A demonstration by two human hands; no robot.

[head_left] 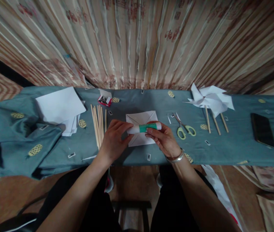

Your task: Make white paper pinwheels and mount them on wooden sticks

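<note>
A glue stick (147,127), white with a green label, lies level between my two hands. My right hand (164,138) grips its labelled end, a bracelet showing at the wrist. At the white end, the fingers of my left hand (116,137) are closed on the tip. Beneath both hands rests a square white paper (141,140) with diagonal lines running from its corners; the glue stick and fingers hide its middle.
Wooden sticks (98,124) and a small red box of metal pieces (105,100) lie left. White paper sheets (60,104) are farther left. Right are scissors (184,126) with green handles, paper pinwheels (210,98) on sticks and a black phone (262,129). A curtain (137,45) hangs behind.
</note>
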